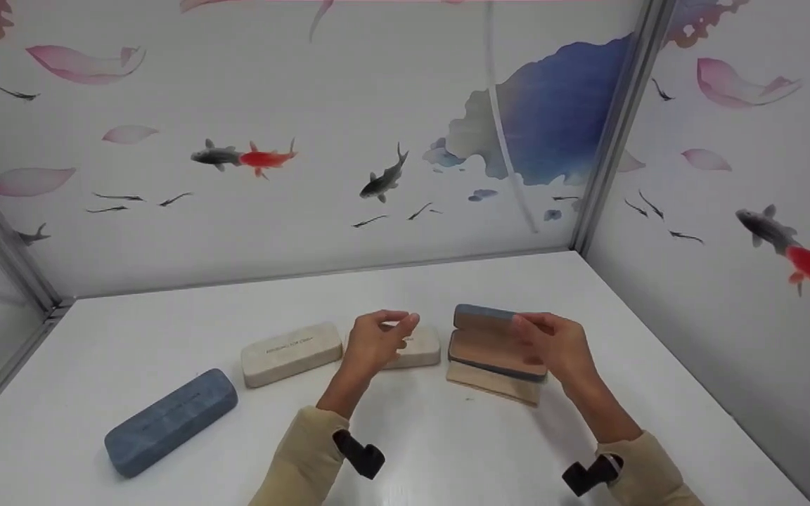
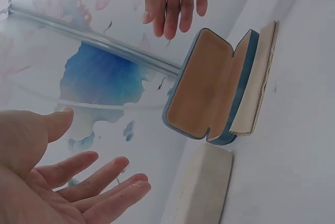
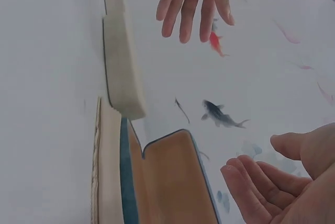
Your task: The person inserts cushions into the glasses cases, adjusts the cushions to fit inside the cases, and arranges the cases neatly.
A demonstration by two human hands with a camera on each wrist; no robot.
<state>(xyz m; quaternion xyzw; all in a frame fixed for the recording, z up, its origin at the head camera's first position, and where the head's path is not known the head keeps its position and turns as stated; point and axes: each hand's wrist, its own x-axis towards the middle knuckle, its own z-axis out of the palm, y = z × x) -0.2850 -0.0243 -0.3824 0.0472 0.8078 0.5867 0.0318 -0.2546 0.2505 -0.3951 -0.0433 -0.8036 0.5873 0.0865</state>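
An eyeglass case (image 1: pixel 489 344), blue outside with a tan lining, stands with its lid up at the right of the table. Nothing shows inside its lining (image 2: pixel 201 77). Along its near side lies a flat beige piece (image 1: pixel 493 383) with a layered edge. My right hand (image 1: pixel 563 348) hovers at the case's right end, overlapping it in the head view. Its loosely bent fingers (image 3: pixel 277 182) hold nothing. My left hand (image 1: pixel 375 343) hangs before a cream eyeglass case (image 1: pixel 419 348), partly hiding it. Thumb and fingers (image 2: pixel 99 177) are apart and without anything between them.
Further left lie another cream case (image 1: pixel 292 353) with printed lettering and a closed blue case (image 1: pixel 171 422), both on the white table (image 1: pixel 419 450). White panels (image 1: pixel 306 232) painted with fish and petals rise along the back and sides, joined by metal posts (image 1: pixel 619 126).
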